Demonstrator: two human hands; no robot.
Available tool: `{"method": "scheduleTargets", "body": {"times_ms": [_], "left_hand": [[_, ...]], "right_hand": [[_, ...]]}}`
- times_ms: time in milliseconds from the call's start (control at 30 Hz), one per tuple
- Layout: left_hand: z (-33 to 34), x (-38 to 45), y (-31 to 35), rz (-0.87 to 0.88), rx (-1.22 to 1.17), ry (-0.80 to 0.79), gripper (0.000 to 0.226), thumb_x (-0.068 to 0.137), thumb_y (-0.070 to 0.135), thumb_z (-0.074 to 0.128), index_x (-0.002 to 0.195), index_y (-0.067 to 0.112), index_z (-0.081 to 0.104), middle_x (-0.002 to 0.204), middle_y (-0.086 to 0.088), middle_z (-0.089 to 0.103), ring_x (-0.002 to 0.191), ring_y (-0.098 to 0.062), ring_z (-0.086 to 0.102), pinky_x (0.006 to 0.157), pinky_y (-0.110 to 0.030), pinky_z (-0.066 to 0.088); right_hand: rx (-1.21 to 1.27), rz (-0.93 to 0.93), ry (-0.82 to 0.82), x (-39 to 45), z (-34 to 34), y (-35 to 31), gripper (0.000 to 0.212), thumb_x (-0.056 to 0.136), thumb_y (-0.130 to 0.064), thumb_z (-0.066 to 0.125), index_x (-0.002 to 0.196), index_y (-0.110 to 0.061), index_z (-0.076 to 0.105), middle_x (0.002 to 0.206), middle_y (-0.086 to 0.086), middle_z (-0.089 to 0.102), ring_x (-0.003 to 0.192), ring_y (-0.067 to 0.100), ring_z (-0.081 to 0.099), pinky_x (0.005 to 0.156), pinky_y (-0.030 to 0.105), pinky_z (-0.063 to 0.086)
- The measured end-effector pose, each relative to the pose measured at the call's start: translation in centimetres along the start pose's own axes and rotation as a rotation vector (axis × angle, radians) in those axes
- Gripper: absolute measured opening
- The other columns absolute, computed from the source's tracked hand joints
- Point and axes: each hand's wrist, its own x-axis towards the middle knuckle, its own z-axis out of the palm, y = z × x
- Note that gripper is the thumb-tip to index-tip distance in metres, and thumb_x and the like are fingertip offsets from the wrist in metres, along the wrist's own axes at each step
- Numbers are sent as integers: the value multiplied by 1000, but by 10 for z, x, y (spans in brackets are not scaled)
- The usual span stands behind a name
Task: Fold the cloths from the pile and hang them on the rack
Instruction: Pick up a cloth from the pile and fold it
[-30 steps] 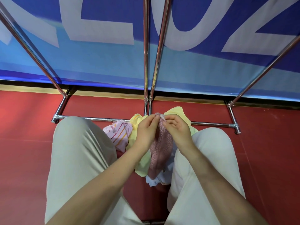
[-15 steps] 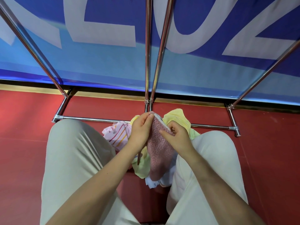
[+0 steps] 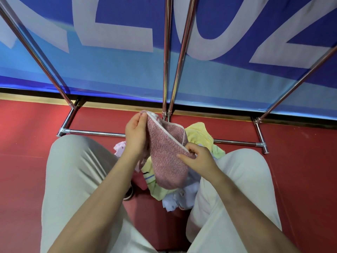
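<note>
1. Currently the pink cloth (image 3: 166,159) is held up above the pile (image 3: 182,187), between the knees, doubled over so that its white-trimmed edge runs diagonally from the upper left down to the lower right.
2. The upper corner is pinched by the left hand (image 3: 135,136), thumb and fingers curled round the trim; the lower end of the same edge is pinched by the right hand (image 3: 197,157), its fingers curled onto the fabric.
3. The fold could be lost if either pinch is loosened: only the edge is gripped, and the hanging body of the cloth is unsupported and would probably sag open.
4. Misaligned layers are a likely fault, since the terry looks thick and soft and the inner layer is hidden from view.
5. The dangling lower end lies close to the yellow cloth (image 3: 199,134) and the pale blue cloth (image 3: 175,199) beneath; these could be snagged and dragged up when the cloth is lifted.
6. The rack (image 3: 165,70) stands just beyond the pile, its bars bare in view; a loosely folded cloth could slip off the smooth metal onto the red floor (image 3: 27,161).
</note>
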Motion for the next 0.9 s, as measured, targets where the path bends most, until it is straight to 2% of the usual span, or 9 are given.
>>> {"method": "scheduleTargets", "body": {"times_ms": [133,267,367,533,667,733,833,867,900], "left_hand": [[-12,6,8,53,2,69,25,101,14,44,83,12,61,72,1,55,63,-4,46,56,-16,40],[-24,11,13,68,-44,130,26,102,12,43,77,14,52,68,1,44,57,-1,39,53,-18,34],[-32,13,16,70,-50,181,25,102,12,41,79,13,52,68,2,44,55,2,40,53,-15,36],[-38,11,22,28,-131,264,28,104,10,36,79,12,49,53,12,49,45,5,44,47,-11,38],[-54,17,15,91,70,238,28,100,24,42,81,8,56,72,-2,47,65,-8,43,64,-28,36],[-57,17,14,120,133,210,32,98,27,43,86,2,59,79,-6,48,75,-13,42,68,-32,33],[-55,13,18,150,126,166,26,100,22,43,92,5,62,82,-5,50,77,-12,42,68,-30,34],[-54,11,20,160,142,145,27,100,22,44,93,4,63,83,-5,51,78,-12,43,68,-30,35],[-53,8,22,171,162,117,27,100,22,44,94,4,64,83,-4,53,78,-11,45,68,-29,36]], "right_hand": [[19,-52,82,-3,0,-4,30,82,-22,75,67,-11,52,56,-3,44,55,10,39,56,26,32],[-87,-81,42,-4,-2,3,36,80,-43,68,64,-15,50,57,6,44,54,18,38,55,31,32],[-231,-23,-51,-6,-3,11,38,84,-36,69,61,-26,41,57,5,40,54,10,33,56,30,30],[-382,127,-105,-4,-5,21,31,89,-33,64,65,-24,47,56,-5,44,55,9,39,58,31,36],[-448,172,-84,-1,-7,26,19,92,-30,61,79,-19,54,57,-6,46,56,10,42,61,35,41],[-474,187,-46,-1,-9,25,12,93,-29,60,99,-19,57,58,-9,48,56,6,44,56,31,37],[-451,281,29,2,-15,27,43,90,-31,63,131,-21,51,66,-7,54,66,13,53,58,29,38],[-463,296,38,3,-16,28,37,90,-31,63,125,-21,56,67,-6,54,70,16,54,60,30,37],[-492,308,43,3,-17,29,21,90,-31,64,109,-22,63,66,-6,52,72,17,53,61,30,33]]}}
